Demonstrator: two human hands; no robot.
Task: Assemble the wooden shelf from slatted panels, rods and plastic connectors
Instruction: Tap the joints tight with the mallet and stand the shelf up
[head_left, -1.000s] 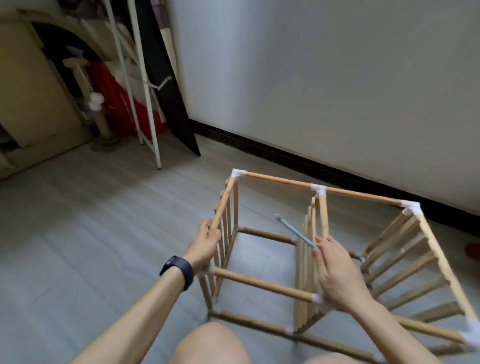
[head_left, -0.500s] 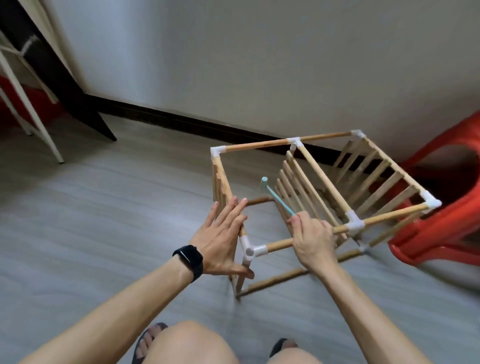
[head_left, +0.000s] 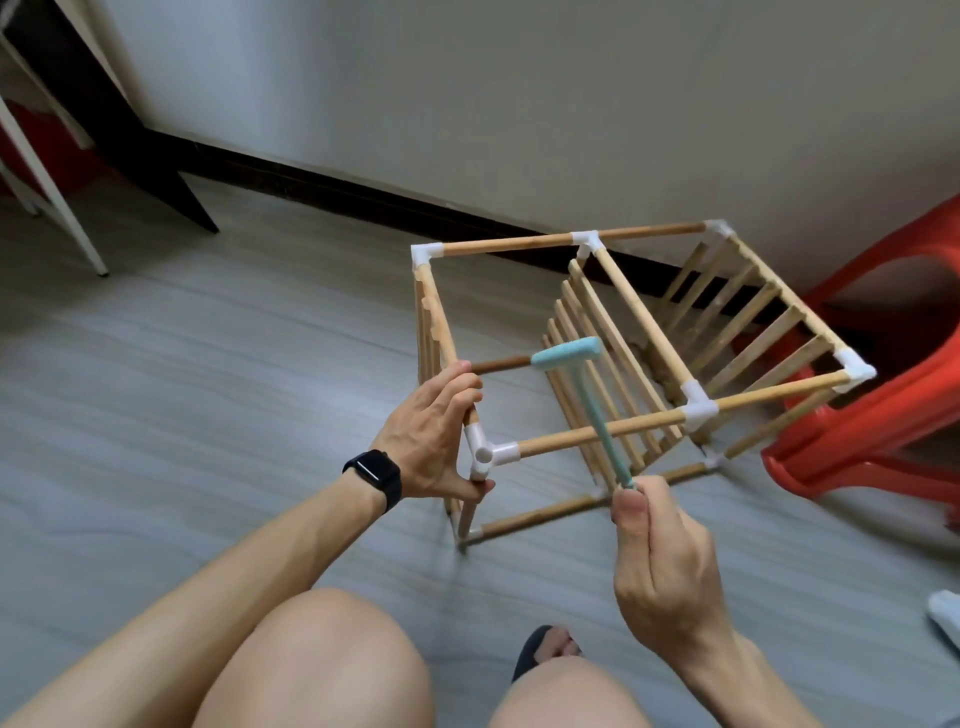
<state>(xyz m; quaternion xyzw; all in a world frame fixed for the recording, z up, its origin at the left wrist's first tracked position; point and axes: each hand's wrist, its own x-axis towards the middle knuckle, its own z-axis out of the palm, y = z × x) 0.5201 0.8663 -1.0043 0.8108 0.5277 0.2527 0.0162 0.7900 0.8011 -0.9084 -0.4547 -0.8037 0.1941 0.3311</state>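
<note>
Teal hammer (head_left: 596, 415): handle end hidden inside the right hand's (head_left: 662, 566) fist, head raised. Left hand (head_left: 428, 436) clasps the wooden shelf's (head_left: 653, 332) near corner beside a white connector (head_left: 485, 452).

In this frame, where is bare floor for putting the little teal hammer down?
The widest bare floor lies left of the shelf frame, between baseboard, white rack leg and left hand. Right side is crowded: red stool close beside the frame, a white object at the edge.
</note>
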